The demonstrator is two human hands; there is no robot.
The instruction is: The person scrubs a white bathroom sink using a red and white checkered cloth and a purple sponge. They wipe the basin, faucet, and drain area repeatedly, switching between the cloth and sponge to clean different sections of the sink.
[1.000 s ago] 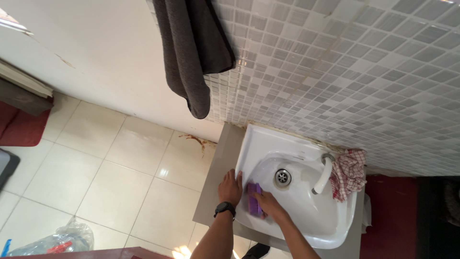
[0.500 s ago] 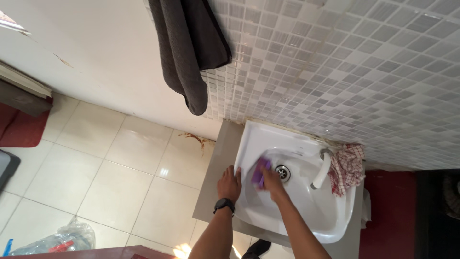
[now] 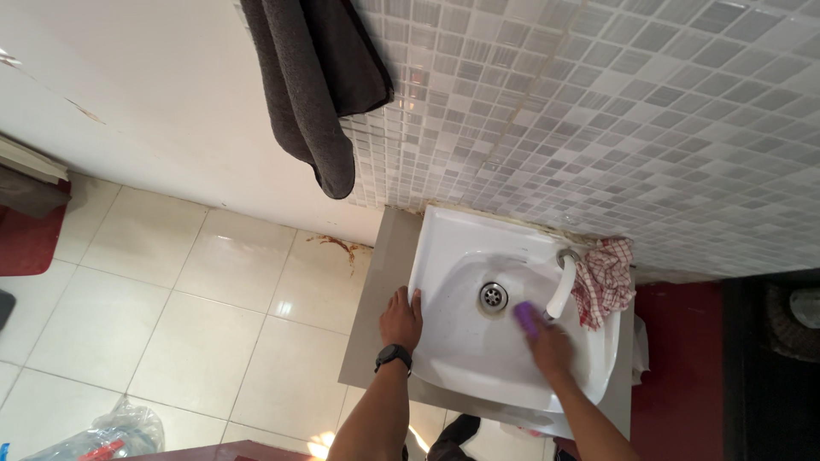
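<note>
While left hand [image 3: 401, 318] lies flat, fingers spread, on rim of white washbasin [image 3: 461, 229], right hand [image 3: 547, 345] presses purple sponge [image 3: 525, 318] against bowl, just right of drain [image 3: 492, 295], under white faucet [image 3: 561, 286]. Judgement: firm pressure, overlapping strokes, work round spout base; checked cloth [image 3: 605, 280] beside faucet.

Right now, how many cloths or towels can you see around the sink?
2. A dark grey towel hangs on the wall above and left of the sink. A red-and-white checked cloth lies bunched on the sink's right edge beside the tap. Others may be out of view.
</note>
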